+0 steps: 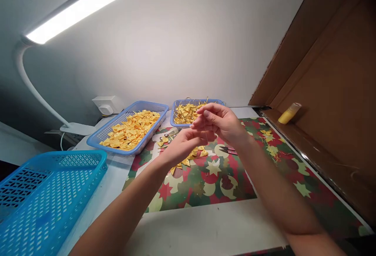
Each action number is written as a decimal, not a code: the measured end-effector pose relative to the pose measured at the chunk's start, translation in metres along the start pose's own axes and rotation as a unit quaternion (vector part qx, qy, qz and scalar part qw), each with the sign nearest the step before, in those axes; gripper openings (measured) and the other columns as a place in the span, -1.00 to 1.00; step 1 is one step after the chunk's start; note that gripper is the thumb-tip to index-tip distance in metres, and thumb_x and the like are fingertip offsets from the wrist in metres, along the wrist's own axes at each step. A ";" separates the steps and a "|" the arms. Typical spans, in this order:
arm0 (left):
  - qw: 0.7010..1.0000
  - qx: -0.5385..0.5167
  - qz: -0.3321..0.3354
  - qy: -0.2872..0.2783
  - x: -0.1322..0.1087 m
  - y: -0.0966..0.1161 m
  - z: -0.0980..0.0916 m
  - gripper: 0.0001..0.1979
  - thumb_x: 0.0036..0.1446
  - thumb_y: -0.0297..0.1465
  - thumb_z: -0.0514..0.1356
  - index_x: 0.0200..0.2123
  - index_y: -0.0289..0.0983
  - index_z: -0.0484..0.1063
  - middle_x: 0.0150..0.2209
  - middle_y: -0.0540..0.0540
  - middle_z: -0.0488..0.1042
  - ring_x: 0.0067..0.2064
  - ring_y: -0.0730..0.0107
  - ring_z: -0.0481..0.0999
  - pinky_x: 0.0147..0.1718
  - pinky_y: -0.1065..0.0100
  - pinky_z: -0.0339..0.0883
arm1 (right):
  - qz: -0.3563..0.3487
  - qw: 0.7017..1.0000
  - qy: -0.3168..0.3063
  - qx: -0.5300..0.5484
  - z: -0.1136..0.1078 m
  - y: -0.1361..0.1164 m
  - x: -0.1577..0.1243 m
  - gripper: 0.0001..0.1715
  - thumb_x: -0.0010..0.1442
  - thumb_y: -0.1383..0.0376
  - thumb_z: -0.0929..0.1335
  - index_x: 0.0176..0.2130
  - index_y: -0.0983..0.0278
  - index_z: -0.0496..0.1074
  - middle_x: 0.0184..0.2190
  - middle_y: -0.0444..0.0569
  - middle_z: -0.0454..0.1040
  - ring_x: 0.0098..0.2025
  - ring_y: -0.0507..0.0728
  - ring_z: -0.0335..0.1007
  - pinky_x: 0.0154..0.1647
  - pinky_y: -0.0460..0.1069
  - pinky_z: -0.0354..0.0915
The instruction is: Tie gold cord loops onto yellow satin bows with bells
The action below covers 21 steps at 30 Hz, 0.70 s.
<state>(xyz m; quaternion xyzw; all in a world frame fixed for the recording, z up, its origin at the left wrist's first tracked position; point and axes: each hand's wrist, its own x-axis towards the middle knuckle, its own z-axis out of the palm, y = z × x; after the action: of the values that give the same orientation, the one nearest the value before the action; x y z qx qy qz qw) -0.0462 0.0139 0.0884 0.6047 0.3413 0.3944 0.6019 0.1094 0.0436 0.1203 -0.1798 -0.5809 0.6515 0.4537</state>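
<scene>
My right hand [221, 122] is raised over the mat, thumb and forefinger pinched together. A faint thin thread [205, 125] seems to run down from its fingertips toward my left hand [189, 141]. That hand is just below and to the left, its thumb against its curled fingers; whatever lies between them is hidden. Several yellow ribbon bows [192, 155] lie on the mat under and behind my left hand. Near my right wrist are small dark-bladed scissors [228, 150], partly covered by the wrist.
Blue baskets hold yellow bows: a larger one [95, 140] at left, a smaller one [174, 121] behind my hands. A turquoise basket [101, 156] stands front left. Thread scraps [273, 152] lie right, beside a cardboard wall [326, 72] with a yellow spool [289, 113]. A lamp [35, 87] arches overhead.
</scene>
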 end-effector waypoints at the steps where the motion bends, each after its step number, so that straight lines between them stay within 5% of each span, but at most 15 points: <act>1: 0.999 0.023 -0.025 -0.033 -0.002 0.002 0.001 -0.82 0.11 -0.33 0.22 -0.35 -0.30 0.59 -0.23 -0.15 0.62 -0.13 0.25 0.56 -0.05 0.27 0.36 | -0.003 1.000 0.006 -0.007 0.000 0.000 0.000 -0.77 0.14 0.12 0.44 -0.27 0.22 0.48 -0.39 -0.12 0.57 -0.31 0.04 0.55 -0.21 -0.02 0.49; 5: 0.995 -0.042 -0.048 -0.076 -0.006 0.005 0.008 -0.58 0.22 -0.15 0.10 -0.47 -0.34 0.56 -0.29 -0.21 0.62 -0.18 0.21 0.58 -0.09 0.22 0.39 | 0.035 0.993 0.029 -0.106 -0.007 0.010 0.004 -0.79 0.11 0.18 0.44 -0.26 0.25 0.50 -0.34 -0.05 0.59 -0.21 0.09 0.55 -0.14 0.02 0.46; 10: 0.984 -0.166 -0.058 0.004 0.000 0.002 0.006 -0.61 0.12 -0.11 0.19 -0.54 -0.32 0.46 -0.25 -0.19 0.63 -0.20 0.21 0.59 -0.14 0.23 0.39 | -0.041 0.956 0.130 -0.260 -0.021 0.019 0.010 -0.88 0.05 0.27 0.44 -0.36 0.27 0.49 -0.24 0.00 0.54 -0.13 0.14 0.48 -0.08 0.08 0.39; 16: 0.972 -0.196 -0.026 0.127 0.004 0.001 -0.002 -0.64 0.10 -0.15 0.21 -0.57 -0.30 0.37 -0.47 -0.05 0.53 -0.30 0.30 0.56 -0.09 0.22 0.37 | -0.086 0.907 0.015 -0.411 -0.014 0.005 -0.001 -0.92 0.08 0.32 0.43 -0.45 0.24 0.53 -0.11 -0.03 0.47 0.01 0.16 0.38 0.08 0.13 0.27; 21: 0.965 -0.190 0.017 0.178 0.005 0.001 -0.002 -0.68 0.08 -0.22 0.20 -0.59 -0.31 0.40 -0.53 -0.02 0.44 -0.35 0.37 0.51 -0.12 0.28 0.38 | -0.117 0.876 0.031 -0.466 -0.003 0.019 0.001 -0.76 0.17 0.42 0.32 -0.28 0.21 0.59 -0.10 0.00 0.49 0.00 0.15 0.37 0.10 0.15 0.24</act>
<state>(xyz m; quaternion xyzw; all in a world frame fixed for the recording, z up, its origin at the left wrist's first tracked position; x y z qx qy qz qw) -0.0459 0.0188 0.0898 0.4052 0.3515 0.5637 0.6281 0.1042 0.0479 0.1027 -0.3215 -0.8197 0.2416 0.4078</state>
